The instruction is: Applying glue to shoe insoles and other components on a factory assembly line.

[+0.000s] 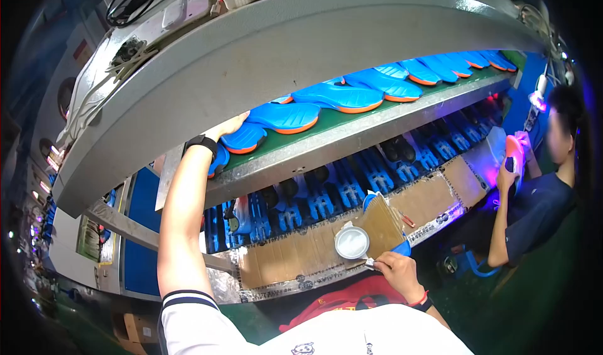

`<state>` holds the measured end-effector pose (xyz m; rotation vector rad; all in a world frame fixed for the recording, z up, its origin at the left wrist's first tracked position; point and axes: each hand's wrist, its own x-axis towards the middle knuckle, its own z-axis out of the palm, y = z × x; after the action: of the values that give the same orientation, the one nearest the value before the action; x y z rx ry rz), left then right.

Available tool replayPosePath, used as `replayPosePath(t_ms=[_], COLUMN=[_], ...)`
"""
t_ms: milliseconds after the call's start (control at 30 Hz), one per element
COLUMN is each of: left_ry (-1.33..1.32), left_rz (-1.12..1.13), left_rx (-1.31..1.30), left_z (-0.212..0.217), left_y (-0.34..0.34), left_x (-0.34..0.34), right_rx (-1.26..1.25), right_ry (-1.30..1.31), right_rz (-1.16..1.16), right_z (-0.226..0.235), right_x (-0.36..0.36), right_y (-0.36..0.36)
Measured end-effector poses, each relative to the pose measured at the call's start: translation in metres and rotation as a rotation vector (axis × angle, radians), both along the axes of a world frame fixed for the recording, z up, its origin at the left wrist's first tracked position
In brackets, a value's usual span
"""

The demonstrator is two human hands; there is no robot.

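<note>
Under the grey hood (264,60): left hand (227,129) nearer, blue sole (286,115) just rightward on green belt (282,143), long axis roughly lengthwise; fingers part hidden, grip can't tell. Right hand (400,274) pinches pale-tipped tool (370,263) beside white bowl (352,242).

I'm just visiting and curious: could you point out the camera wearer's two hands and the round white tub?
Left hand (228,127), head view: on the back of the hand.
Right hand (400,274), head view: on the back of the hand.
Round white tub (337,244), head view: on its left rim.
</note>
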<state>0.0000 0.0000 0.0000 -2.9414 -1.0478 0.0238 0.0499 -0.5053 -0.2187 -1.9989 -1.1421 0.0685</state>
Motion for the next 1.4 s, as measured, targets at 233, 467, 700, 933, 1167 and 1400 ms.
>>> replayPosePath(t_ms=[233,467,700,933,1167,1400], left_ry=[-0.032,-0.075,-0.064,-0.171,-0.828,-0.850], left_rz=[0.075,0.172,0.110,0.363,0.533,0.527], left_rx=[-0.003,-0.035,0.012,-0.023,-0.815,-0.743], left_z=[0.007,0.008,-0.001,-0.025,-0.070,-0.073], left_y=[-0.011,-0.010,0.004,0.033,0.017,0.006], left_x=[0.001,-0.021,-0.043,-0.109,-0.142,-0.129], right_rx=[-0.013,-0.014,-0.021,-0.016,-0.027,-0.055], right_ry=[0.001,-0.002,-0.003,0.006,0.005,0.030], right_rz=[-0.029,-0.036,-0.005,0.009,0.046,0.160], right_z=[-0.002,-0.004,0.000,0.000,-0.001,-0.001], right_x=[-0.003,-0.007,-0.008,-0.010,-0.011,-0.021], right_y=[-0.006,-0.010,-0.005,-0.001,0.007,0.025])
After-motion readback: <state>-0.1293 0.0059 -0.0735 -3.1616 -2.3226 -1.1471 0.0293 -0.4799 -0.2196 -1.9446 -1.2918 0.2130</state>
